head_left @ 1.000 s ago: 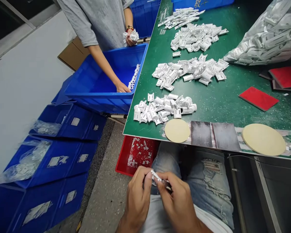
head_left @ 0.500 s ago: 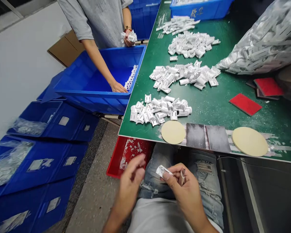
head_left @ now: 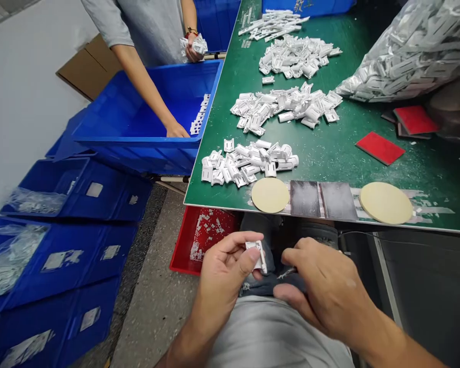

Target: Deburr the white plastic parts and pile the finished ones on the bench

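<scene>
Above my lap, my left hand (head_left: 230,266) pinches a small white plastic part (head_left: 257,257) between thumb and fingers. The part is slotted and stands tilted, its lower end free. Just to the right, my right hand (head_left: 322,286) is curled, palm down, around a thin metal tool (head_left: 287,273). Only the tool's narrow tip shows; the rest is hidden by the fingers. Tip and part are apart. Beyond my hands, a pile of similar white parts (head_left: 249,163) lies near the corner of the green table (head_left: 322,153).
Round cream pads (head_left: 270,195) and dark square pads (head_left: 304,199) line the table edge. Below the edge sits a red bin (head_left: 184,240) with white scraps. A co-worker's hand (head_left: 176,130) reaches into a blue crate (head_left: 118,138). A bag of parts (head_left: 414,56) stands at right.
The white part has passed from my right hand to my left hand, which was empty and moving half a second ago. My right hand has turned palm down with the metal tool.
</scene>
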{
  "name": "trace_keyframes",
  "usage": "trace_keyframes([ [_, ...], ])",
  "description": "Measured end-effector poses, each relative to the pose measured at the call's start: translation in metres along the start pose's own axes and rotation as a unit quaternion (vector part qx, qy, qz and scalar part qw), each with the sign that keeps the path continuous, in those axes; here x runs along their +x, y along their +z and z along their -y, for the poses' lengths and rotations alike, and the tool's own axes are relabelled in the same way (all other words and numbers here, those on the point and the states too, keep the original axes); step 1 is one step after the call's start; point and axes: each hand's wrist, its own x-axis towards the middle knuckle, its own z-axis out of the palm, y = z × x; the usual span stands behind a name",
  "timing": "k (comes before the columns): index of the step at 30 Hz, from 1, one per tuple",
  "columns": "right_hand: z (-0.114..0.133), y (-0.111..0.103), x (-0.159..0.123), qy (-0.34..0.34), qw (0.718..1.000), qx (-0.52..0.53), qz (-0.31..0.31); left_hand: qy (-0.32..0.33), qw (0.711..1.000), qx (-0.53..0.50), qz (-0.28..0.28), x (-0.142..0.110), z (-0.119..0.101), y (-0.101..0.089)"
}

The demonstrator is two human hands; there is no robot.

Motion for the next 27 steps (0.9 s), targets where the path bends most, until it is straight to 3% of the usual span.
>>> trace_keyframes([
  [3, -0.002, -0.005, 0.008, -0.037, 0.995, -0.097, 0.010, -0.011, 1.000, -0.001, 0.016, -0.005, -0.006, 0.007],
  [6, -0.003, -0.008, 0.013, -0.050, 0.990, -0.131, 0.011, -0.026, 0.999, 0.005, 0.018, -0.007, -0.013, 0.012],
  [27, -0.010, 0.002, 0.009, -0.046, 0.990, -0.134, -0.025, -0.045, 0.999, -0.011, -0.003, -0.004, -0.008, 0.018],
])
